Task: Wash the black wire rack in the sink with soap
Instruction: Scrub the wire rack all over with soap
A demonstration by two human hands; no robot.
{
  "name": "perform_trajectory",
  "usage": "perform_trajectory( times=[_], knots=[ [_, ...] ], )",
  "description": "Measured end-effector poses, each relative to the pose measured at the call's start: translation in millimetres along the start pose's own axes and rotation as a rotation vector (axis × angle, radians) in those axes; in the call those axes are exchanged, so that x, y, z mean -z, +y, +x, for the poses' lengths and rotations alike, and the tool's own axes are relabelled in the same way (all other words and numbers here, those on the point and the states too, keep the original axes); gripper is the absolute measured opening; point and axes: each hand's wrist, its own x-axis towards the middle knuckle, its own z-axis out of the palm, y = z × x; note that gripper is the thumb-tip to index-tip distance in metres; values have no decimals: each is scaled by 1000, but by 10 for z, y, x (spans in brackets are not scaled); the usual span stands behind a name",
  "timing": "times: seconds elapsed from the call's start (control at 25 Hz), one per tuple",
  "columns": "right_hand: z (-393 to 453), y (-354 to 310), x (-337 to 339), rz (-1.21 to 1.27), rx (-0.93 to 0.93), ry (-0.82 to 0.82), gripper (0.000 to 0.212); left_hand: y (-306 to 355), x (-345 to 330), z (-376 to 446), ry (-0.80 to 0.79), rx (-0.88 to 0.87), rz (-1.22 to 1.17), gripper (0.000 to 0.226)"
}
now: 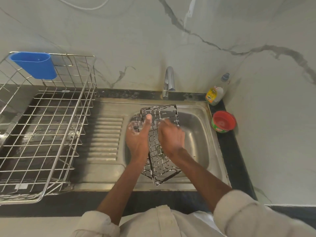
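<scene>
A pale marble-patterned wall (136, 31) rises behind a dark bench (229, 151) that carries a steel sink (201, 134) with a ribbed draining board on its left side. Further left, a large silver dish rack (42, 130) stands on the bench, with a blue plastic cup holder (34, 65) hooked on its back rail. A chrome tap (168, 81) curves over the back of the sink; no water can be seen running. The black wire rack (159, 161) sits tilted inside the sink basin, its near end propped on the front rim, and white suds cling to its wires, so the soaping stage seems well under way. The left hand (138, 135) holds the rack's left side, thumb pointing up along the wires and fingers seemingly curled around the frame, probably to steady it. The right hand (171, 135) is blurred over the mesh, apparently rubbing soap across it; whether it grasps anything, such as a scrubber, cannot be told. At the right rear corner stand a dish-soap bottle (215, 94) and a red-topped round tub (223, 121), kept within easy reach.
</scene>
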Motion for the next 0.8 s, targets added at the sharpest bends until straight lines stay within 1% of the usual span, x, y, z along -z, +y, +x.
perform_trajectory(
  times=[0.04, 0.12, 0.16, 0.24, 0.36, 0.48, 0.6, 0.64, 0.72, 0.8],
  knots=[
    [125, -31, 10, -39, 13, 17, 18, 7, -5, -11, -10, -9, 31, 112],
    [312, -27, 49, -128, 32, -56, 26, 40, -13, -11, -6, -51, 70, 94],
    [342, 2, 48, -171, 52, -104, 31, 59, -11, 0, 4, -54, 61, 95],
    [233, 71, -9, -216, 98, -190, 36, 100, -2, 34, 32, -23, 31, 108],
    [-78, 120, -158, -236, 142, -277, 25, 107, 20, 68, 60, 2, 31, 118],
    [-301, 150, -271, -255, 116, -366, 17, 119, 51, 82, 115, 26, 16, 126],
    [-424, 215, -314, -222, 24, -511, 25, 96, 85, 125, 134, 30, -63, 120],
    [-452, 215, -316, -200, -9, -527, 27, 72, 87, 138, 126, 40, -74, 118],
    [-415, 154, -287, -93, -92, -475, 30, 19, 87, 138, 102, 64, -65, 122],
    [-291, 67, -253, 52, -164, -298, 27, -8, 64, 100, 74, 80, -60, 130]
  ],
)
